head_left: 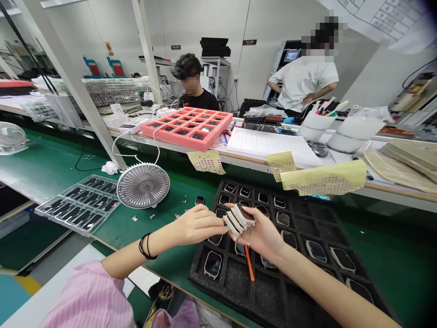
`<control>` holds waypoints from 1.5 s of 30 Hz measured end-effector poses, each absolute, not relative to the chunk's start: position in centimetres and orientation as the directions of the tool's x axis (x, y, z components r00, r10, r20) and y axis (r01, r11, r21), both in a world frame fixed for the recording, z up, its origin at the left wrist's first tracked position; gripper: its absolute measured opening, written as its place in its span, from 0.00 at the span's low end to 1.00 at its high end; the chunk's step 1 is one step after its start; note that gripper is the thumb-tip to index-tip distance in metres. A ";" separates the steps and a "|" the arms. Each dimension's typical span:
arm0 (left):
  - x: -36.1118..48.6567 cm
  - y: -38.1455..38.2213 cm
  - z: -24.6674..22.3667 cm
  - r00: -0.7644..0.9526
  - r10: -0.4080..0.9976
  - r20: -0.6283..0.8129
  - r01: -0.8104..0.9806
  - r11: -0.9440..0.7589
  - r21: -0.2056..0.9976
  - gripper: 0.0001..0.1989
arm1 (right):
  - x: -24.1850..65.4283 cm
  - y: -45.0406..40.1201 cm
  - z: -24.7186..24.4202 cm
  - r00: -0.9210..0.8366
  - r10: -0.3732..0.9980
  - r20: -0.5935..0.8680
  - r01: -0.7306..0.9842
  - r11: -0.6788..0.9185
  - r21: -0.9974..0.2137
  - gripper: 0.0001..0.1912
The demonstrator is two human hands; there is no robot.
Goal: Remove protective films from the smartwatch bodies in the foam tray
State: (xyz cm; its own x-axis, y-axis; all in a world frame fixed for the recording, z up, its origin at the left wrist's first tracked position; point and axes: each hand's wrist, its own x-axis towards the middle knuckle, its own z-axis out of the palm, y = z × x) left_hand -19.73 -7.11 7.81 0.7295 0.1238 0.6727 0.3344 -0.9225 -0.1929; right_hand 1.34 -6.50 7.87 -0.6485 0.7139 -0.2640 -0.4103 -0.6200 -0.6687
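Note:
My right hand (264,234) is closed round a small stack of light-coloured smartwatch cases (239,221), held tilted above the black foam tray. The pinched fingertips of my left hand (200,224) meet the left edge of that stack. An orange stick (249,264) points down just below my right hand; whether the hand grips it I cannot tell. Beneath both hands lies the black foam tray (239,280), its compartments partly filled with watch cases such as this one (213,264) at the near left. A loose watch (200,200) rests on the green table beyond my left hand.
A round fan (143,186) stands left of the hands, beside a clear tray of dark parts (82,200). Small bits (152,216) lie scattered on the table. The shelf behind carries a pink foam tray (205,143) and papers (269,142). Two people are beyond.

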 end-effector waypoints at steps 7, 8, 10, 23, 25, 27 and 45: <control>-19.4 -7.3 8.1 0.818 0.143 0.557 0.304 -0.930 -0.208 0.09 | 1.1 -7.0 7.3 -0.625 0.723 -0.295 -0.353 -0.599 -0.719 0.23; -19.3 -7.3 8.1 0.830 0.149 0.537 0.288 -0.940 -0.184 0.08 | 1.1 -7.2 7.2 -0.623 0.722 -0.299 -0.335 -0.593 -0.733 0.23; -19.3 -7.1 7.8 0.823 0.185 0.536 0.274 -0.957 -0.091 0.06 | 1.1 -7.5 6.9 -0.630 0.712 -0.310 -0.300 -0.591 -0.749 0.24; -20.0 -6.6 4.2 0.679 0.721 0.142 0.239 -0.400 0.885 0.17 | 0.2 -9.6 4.5 -0.640 0.675 -0.368 -0.225 -0.622 -0.750 0.28; -21.8 -4.7 3.2 0.606 0.794 0.053 0.360 -0.333 0.871 0.16 | 0.3 -9.2 4.6 -0.628 0.682 -0.374 -0.247 -0.631 -0.736 0.29; -24.4 -2.5 1.5 0.409 0.912 0.029 0.631 -0.305 0.713 0.12 | 0.5 -8.7 5.0 -0.611 0.698 -0.374 -0.276 -0.630 -0.726 0.29; -30.1 1.2 -3.1 0.200 0.979 -0.021 0.871 -0.168 0.461 0.09 | 1.3 -7.5 5.8 -0.601 0.714 -0.359 -0.338 -0.634 -0.695 0.28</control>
